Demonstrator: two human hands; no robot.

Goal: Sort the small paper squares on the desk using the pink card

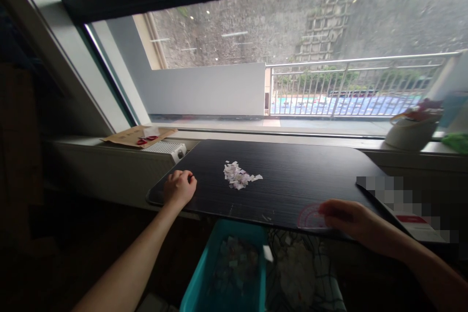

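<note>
Bracing the worktop (292,170), perhaps, the left grip (180,187) is loosely fisted, seemingly empty; the right grip (343,216) curls at a protractor (309,217), hold unclear.

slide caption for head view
Right hand at a red-marked transparent protractor; white paper scraps piled on a black table.

On the tabletop (300,168), scraps (237,175) lie left of the protractor (310,217); bin (199,268) below the near edge; scissors (147,141) far left.
</note>
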